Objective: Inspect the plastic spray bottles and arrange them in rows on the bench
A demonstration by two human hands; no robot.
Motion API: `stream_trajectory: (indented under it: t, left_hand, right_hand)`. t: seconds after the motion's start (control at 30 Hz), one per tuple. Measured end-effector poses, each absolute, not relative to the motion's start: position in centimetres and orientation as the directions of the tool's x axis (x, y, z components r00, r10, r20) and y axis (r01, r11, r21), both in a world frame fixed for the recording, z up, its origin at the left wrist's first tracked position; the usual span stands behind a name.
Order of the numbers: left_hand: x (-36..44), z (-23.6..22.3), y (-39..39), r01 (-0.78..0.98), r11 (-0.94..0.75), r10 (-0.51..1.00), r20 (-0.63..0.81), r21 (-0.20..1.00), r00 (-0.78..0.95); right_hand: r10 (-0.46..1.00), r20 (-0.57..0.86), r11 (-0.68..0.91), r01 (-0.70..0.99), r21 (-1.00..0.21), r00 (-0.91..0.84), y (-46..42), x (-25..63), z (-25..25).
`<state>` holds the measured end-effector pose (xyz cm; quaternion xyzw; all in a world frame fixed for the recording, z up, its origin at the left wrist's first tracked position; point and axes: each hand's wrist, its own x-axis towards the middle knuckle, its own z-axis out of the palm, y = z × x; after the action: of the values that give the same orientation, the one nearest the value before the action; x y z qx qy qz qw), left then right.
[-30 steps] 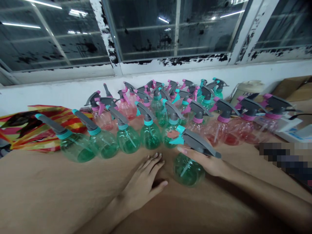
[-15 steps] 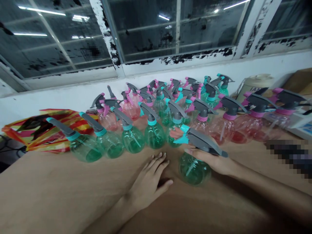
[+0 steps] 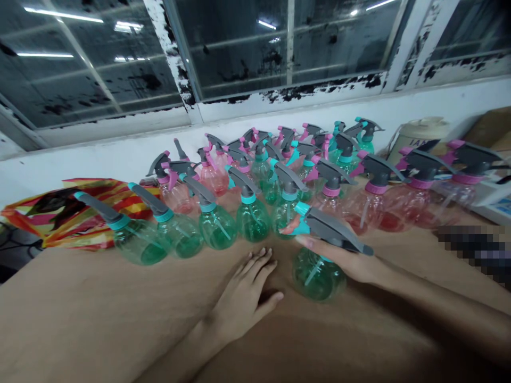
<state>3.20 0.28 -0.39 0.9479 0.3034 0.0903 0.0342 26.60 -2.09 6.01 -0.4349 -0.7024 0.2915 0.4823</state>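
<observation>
My right hand (image 3: pixel 351 258) is wrapped round the neck of a green spray bottle (image 3: pixel 317 279), under its grey head and turquoise nozzle. The bottle is clear, round-bodied, with a pale dip tube inside, and stands on the wooden table (image 3: pixel 99 314). Left of it, my left hand (image 3: pixel 243 298) lies flat on the tabletop with the fingers spread, holding nothing. Just beyond my fingers is a row of like bottles, among them a green spray bottle (image 3: pixel 255 221) with its turquoise collar. A pink spray bottle (image 3: pixel 367 207) stands in the same row, farther right.
More pink and green spray bottles crowd the back of the table against the white wall (image 3: pixel 80 149). A red and yellow plastic bag (image 3: pixel 80 223) lies at left. A cream jug (image 3: pixel 423 133) and a cardboard box (image 3: pixel 489 127) stand at back right. Windows (image 3: pixel 239 48) rise above.
The fingers of my right hand have shifted slightly at the nozzle and neck of the bottle. My left hand stays flat in place. The view has tilted very slightly.
</observation>
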Motion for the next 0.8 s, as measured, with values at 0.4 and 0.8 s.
stream_trajectory:
  t: [0.4,0.8]
  left_hand:
    - [3.3,-0.4,0.3,0.565,-0.821,0.571,0.167,0.084,0.804]
    - [3.3,-0.4,0.2,0.564,-0.824,0.564,0.171,0.053,0.808]
  right_hand:
    - [0.910,0.405,0.412,0.313,-0.856,-0.089,-2.2,26.5,4.7]
    - [0.940,0.325,0.342,0.304,-0.889,-0.107,-2.5,26.7,4.6]
